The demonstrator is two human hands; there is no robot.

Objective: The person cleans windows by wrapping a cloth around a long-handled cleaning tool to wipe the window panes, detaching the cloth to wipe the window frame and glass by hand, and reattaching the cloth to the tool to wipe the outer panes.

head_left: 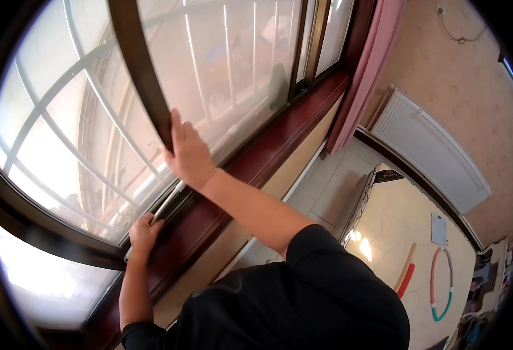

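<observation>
My left hand (143, 234) is closed around a thin white rod (166, 204) that lies slantwise along the window track (178, 198). Higher up, my right hand (189, 153) grips the lower part of the dark upright edge of a sliding window sash (142, 64), its index finger stretched up along the frame. The rod's upper end shows just below my right wrist; its other end shows a little below my left hand. Behind the sash's frosted-looking pane (221, 64) are pale bars.
A dark red windowsill (256, 154) runs below the window, with a pink curtain (373, 70) at its far end. A white radiator (428, 149) hangs on the wall. On the pale table (385, 227) lie a coloured hoop (433, 280) and a red-and-wooden brush-like item (406, 279).
</observation>
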